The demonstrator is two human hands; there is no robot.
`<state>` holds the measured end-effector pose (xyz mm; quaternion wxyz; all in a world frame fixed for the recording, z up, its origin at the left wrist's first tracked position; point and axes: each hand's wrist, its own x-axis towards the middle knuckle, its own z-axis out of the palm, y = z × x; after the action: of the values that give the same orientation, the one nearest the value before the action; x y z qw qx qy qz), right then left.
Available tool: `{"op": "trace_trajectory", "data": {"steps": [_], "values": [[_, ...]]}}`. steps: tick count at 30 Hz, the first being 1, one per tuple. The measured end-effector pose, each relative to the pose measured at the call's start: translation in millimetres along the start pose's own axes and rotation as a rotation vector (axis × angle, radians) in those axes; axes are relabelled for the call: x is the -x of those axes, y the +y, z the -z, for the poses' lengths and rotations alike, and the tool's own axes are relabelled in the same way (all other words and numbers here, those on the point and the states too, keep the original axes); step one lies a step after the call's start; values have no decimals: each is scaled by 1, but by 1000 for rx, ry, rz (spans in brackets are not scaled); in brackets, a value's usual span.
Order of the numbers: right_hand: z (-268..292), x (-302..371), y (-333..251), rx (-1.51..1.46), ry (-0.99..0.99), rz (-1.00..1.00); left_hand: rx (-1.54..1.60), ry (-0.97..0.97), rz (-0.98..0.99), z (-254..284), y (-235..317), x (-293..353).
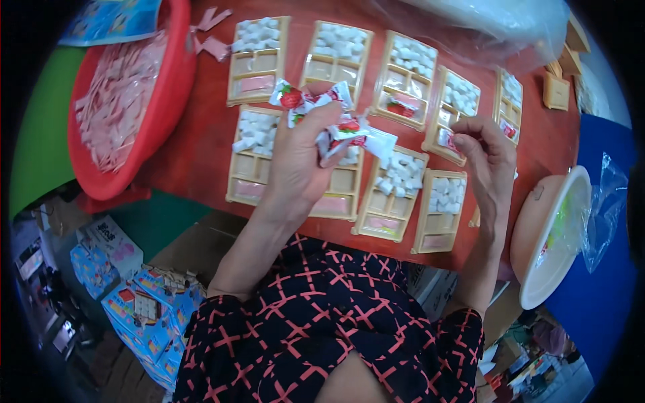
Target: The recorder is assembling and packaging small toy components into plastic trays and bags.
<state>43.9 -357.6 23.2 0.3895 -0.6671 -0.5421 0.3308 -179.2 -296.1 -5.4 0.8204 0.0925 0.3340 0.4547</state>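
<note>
In my left hand (306, 151), a bunch of small white wrapped packets (349, 127) with red strawberry prints is gripped above the trays. My right hand (487, 151) is curled, thumb and forefinger pinched at the edge of a strawberry-printed packet (445, 138) in the lowest compartment of a beige tray (430, 142). White cube-shaped pieces (461, 94) fill the top section of this tray. Another tray (403, 80) to its left holds a strawberry packet (401, 107) over a pink strip. My left hand and forearm partly cover the trays beneath them.
Several similar trays (257, 87) stand in two rows on the red table (201, 134). A red basin (181, 74) of pink strips is at the left. A pale basin (527, 228) sits at the right. Clear plastic (497, 27) lies at the back; printed boxes (141, 322) stand below left.
</note>
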Motion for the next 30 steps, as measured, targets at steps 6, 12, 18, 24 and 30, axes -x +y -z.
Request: {"op": "trace_trajectory", "data": {"steps": [6, 12, 18, 24, 30], "values": [[-78, -8, -48, -294, -330, -124, -54, 26, -193, 11, 12, 15], [-96, -39, -35, -32, 35, 91, 52, -3, -203, 49, 54, 24], [-120, -51, -33, 604, 82, 619, -69, 52, -139, 53, 60, 29], [-139, -43, -82, 33, -256, 227, -141, -90, -126, 56, 59, 25], [-147, -54, -80, -334, -275, 3, -336, -101, -151, 67, 69, 34]]}}
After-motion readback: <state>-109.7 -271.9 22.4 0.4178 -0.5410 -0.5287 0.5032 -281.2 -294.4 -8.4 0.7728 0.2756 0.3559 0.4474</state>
